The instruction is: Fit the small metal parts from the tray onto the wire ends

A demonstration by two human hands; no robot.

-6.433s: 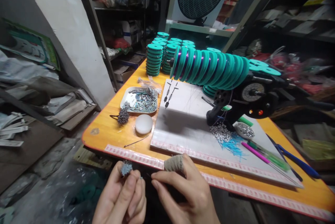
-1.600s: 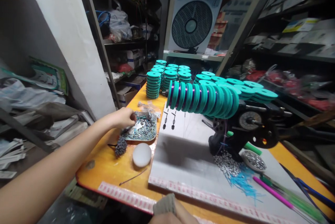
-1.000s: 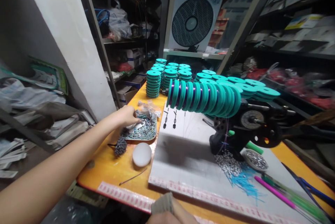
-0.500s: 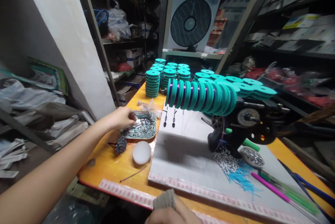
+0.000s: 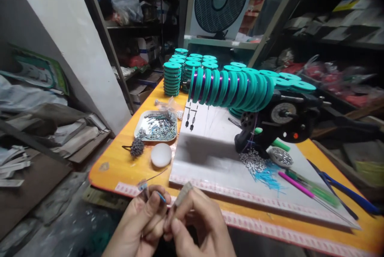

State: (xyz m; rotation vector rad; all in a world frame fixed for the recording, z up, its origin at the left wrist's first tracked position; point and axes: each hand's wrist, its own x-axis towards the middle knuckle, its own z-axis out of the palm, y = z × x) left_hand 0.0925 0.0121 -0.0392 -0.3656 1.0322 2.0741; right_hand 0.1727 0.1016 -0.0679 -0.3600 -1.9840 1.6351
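Orange surface (image 5: 120,166) carries a pale board (image 5: 198,170), on which stands a black machine (image 5: 258,139) bearing a row of teal spools (image 5: 231,88). Left hand (image 5: 139,220), at the near edge, pinches a small blue ridged piece (image 5: 162,196) between thumb and fingers. Right hand (image 5: 202,219), grey wrap (image 5: 183,193) on one finger, has its fingertips bent in against the left; whether they close on anything cannot be told. Toward the left edge: a white tray (image 5: 137,132) of small parts, a spiky grey cluster (image 5: 137,147) and a round white disc (image 5: 161,155).
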